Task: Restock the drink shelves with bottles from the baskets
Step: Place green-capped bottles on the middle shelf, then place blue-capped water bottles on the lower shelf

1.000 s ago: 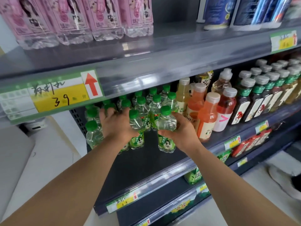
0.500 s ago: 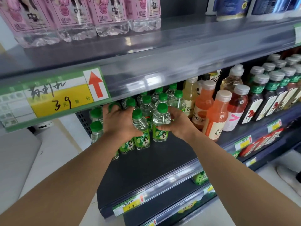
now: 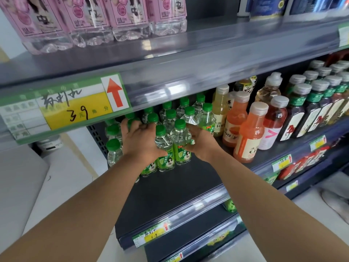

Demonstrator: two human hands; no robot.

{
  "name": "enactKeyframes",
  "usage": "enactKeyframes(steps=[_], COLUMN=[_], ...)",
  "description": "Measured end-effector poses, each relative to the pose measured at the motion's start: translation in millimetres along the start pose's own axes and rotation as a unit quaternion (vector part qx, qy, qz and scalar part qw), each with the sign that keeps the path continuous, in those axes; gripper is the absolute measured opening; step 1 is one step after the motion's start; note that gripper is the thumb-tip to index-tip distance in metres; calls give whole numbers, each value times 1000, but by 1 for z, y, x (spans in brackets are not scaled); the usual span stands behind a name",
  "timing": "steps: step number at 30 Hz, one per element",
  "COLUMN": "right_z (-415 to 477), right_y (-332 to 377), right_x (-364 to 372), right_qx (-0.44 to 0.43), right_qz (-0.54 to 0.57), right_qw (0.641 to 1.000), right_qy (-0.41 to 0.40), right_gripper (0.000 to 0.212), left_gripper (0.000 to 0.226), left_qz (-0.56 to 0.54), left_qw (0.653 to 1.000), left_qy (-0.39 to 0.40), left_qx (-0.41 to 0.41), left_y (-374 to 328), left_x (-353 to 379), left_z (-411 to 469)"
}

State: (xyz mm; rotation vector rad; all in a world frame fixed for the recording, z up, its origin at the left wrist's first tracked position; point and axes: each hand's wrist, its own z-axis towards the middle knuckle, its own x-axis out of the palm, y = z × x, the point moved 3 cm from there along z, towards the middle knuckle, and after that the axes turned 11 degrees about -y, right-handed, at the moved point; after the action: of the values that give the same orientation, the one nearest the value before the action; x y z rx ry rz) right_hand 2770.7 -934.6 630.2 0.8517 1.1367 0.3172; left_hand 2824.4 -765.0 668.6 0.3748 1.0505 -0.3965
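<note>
Several clear green-capped bottles with green labels stand grouped on the dark middle shelf (image 3: 170, 193). My left hand (image 3: 140, 140) wraps the left side of the front bottles, covering one of them. My right hand (image 3: 200, 142) presses against the right side of a front green-capped bottle (image 3: 181, 142). A second front bottle (image 3: 163, 148) stands between my two hands. More green-capped bottles (image 3: 171, 115) fill the rows behind, and two stand left of my left hand (image 3: 113, 150). No basket is in view.
Orange and red juice bottles (image 3: 249, 133) stand right of the green group, then dark tea bottles (image 3: 300, 110). Pink-labelled water bottles (image 3: 124, 17) sit on the shelf above, behind a price rail with a red arrow tag (image 3: 115, 92). Lower shelves and a shoe (image 3: 338, 203) lie below right.
Both hands have pushed the front green-capped bottles further back on the shelf, against the rows behind; the right hand's bottle now stands level with its neighbours.
</note>
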Motion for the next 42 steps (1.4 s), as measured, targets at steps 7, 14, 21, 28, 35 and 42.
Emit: enactKeyframes(steps=[7,14,21,28,35,42], right_z=[-50,-168,-309,-419,-484,-509], right_y=[0,-24,-101,-206,-288,-339], right_x=[-45,-98,-110,-71,-8,53], right_qx=[-39,-23,58,164,241,260], right_qz=[-28,-19,-32,-41,-47,-27], right_qw=[995,996,997,986,967,960], right_qy=[-88,-84,-50,2,63,102], right_gripper=[66,61,51,44,42,43], left_gripper=[75,56,47,41,59,73], left_qz=[-84,-309,-452,-447,-369,-326], left_qw=[990,937,871,783,702,680], left_qy=[-96,-113,46,265,353,327], left_qx=[-53,-117,-187,-341,-496,-570], left_y=[-13,-70,-158,-224,-259,-276], left_x=[-42,-72,-44,33,121,212], left_z=[-25,-123,-276,-430,-538,-582])
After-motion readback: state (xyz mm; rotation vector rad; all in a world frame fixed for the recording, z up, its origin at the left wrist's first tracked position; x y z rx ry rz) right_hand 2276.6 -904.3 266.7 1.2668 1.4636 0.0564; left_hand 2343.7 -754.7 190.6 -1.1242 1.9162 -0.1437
